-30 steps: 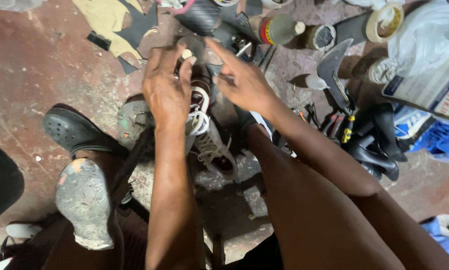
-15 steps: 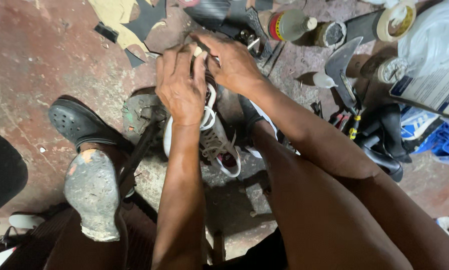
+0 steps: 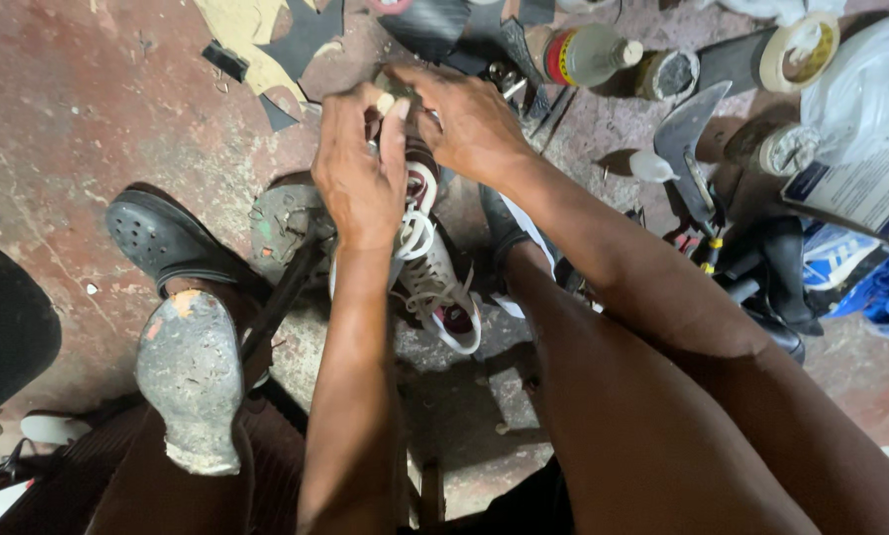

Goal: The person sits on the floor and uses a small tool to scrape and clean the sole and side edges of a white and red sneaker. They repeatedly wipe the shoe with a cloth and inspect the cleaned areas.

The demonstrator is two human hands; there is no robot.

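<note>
A white and dark red laced sneaker (image 3: 434, 277) rests upside-angled on a metal shoe stand (image 3: 284, 223) between my legs, its white laces hanging loose. My left hand (image 3: 360, 173) grips the toe end of the sneaker from the left, fingers curled over it. My right hand (image 3: 469, 119) closes on the same toe end from the right, thumb pressed against the sole edge. The toe itself is hidden under both hands.
A black clog (image 3: 162, 238) and a worn grey shoe sole (image 3: 192, 381) lie at the left. Leather scraps (image 3: 266, 40), a bottle (image 3: 588, 54), a tape roll (image 3: 801, 50), a white plastic bag (image 3: 860, 89) and tools (image 3: 697, 188) crowd the floor at the top and right.
Both hands have stayed on the sneaker's toe, the left hand shifting its grip slightly. The view has drifted, so everything sits lower and further right in the picture.
</note>
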